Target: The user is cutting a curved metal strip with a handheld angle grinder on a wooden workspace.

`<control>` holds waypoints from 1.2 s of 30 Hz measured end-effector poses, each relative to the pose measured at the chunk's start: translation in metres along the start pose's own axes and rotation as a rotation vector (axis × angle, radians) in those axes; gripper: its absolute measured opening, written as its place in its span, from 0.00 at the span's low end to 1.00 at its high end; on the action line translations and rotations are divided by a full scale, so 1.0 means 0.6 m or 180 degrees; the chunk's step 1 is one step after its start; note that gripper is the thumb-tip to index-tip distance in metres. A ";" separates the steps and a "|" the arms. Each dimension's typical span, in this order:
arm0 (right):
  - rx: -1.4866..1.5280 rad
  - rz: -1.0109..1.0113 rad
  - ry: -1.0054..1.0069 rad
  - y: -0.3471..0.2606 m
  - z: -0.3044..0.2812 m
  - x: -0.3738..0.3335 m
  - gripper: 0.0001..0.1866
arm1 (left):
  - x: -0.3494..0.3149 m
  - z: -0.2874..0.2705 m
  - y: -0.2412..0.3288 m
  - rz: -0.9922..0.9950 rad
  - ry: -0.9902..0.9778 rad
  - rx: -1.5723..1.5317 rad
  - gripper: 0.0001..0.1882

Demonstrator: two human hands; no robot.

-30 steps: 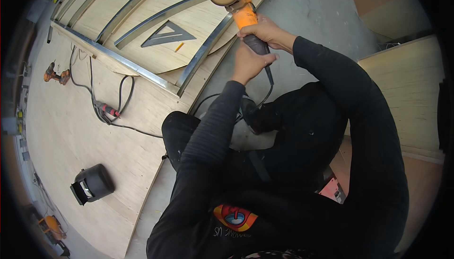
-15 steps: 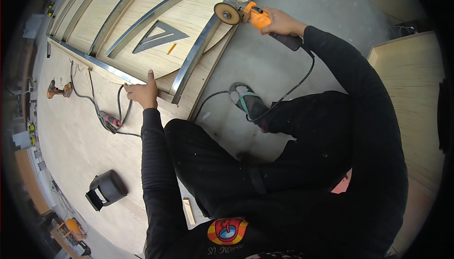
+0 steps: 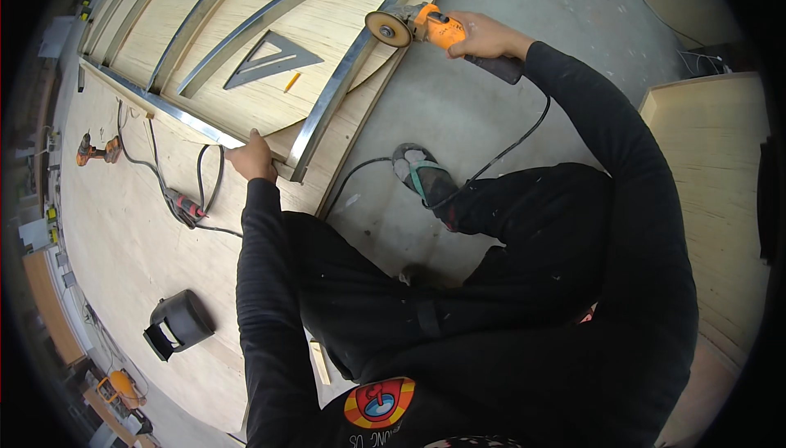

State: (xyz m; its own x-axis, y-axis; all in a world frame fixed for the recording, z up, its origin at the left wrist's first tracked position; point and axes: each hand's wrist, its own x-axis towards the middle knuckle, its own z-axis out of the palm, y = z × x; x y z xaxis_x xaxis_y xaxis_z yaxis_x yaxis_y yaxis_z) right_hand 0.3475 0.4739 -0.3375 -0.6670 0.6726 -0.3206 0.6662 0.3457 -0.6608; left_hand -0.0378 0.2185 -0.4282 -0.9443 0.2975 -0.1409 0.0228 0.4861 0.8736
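Note:
My right hand (image 3: pixel 490 36) is wrapped around the body of an orange and black angle grinder (image 3: pixel 446 31). Its brownish disc (image 3: pixel 388 30) is over or beside a long steel bar (image 3: pixel 336 103); whether they touch I cannot tell. The bar forms one side of a metal frame (image 3: pixel 192 118) with several curved ribs, lying on plywood. At the frame's near corner, my left hand (image 3: pixel 254 159) is closed on its edge, thumb on top and the other fingers mostly hidden. A grey triangular square (image 3: pixel 274 62) and a yellow pencil (image 3: pixel 292 82) lie inside the frame.
On the plywood sheet (image 3: pixel 123 235) at left lie an orange cordless drill (image 3: pixel 98 150), a red-and-black tool with a cable (image 3: pixel 185 204) and a black welding mask (image 3: pixel 182 321). The grinder's black cord (image 3: pixel 512 153) runs past my sandalled foot (image 3: pixel 422 171). A wooden panel (image 3: pixel 704 145) stands at right.
My left thumb has come down from its raised position, and the hand now closes around the frame's edge. The grinder has shifted slightly left in the picture, along with most of the scene.

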 end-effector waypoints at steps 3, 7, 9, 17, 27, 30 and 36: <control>-0.0099 -0.0036 -0.0031 -0.005 -0.001 0.005 0.37 | -0.005 -0.002 0.009 -0.0145 0.0038 -0.0032 0.36; 0.0005 -0.0088 0.0042 -0.009 0.002 0.009 0.32 | -0.001 -0.003 0.002 -0.0108 0.0033 -0.0049 0.36; -0.0039 -0.0051 0.0035 -0.008 0.000 0.011 0.32 | -0.008 -0.003 0.007 -0.0137 0.0020 0.0126 0.37; 0.0027 -0.0050 -0.0113 -0.022 0.000 0.010 0.32 | 0.011 -0.001 -0.016 -0.0116 0.0016 0.0138 0.40; 0.0161 -0.0060 -0.0027 -0.009 0.003 0.014 0.27 | 0.007 0.000 -0.009 -0.0154 0.0053 0.0279 0.39; 0.0055 -0.0104 0.0010 -0.007 0.002 0.016 0.28 | 0.003 -0.001 -0.004 -0.0132 0.0076 0.0290 0.39; -0.0009 -0.0069 -0.0017 -0.007 0.000 0.018 0.29 | -0.002 -0.001 0.001 -0.0102 0.0085 0.0279 0.39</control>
State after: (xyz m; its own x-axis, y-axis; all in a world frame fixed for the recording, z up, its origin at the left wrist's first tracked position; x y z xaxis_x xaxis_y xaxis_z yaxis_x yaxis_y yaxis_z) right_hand 0.3374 0.4796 -0.3384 -0.6831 0.6614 -0.3097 0.6525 0.3622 -0.6657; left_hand -0.0370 0.2178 -0.4270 -0.9534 0.2591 -0.1546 0.0200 0.5655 0.8245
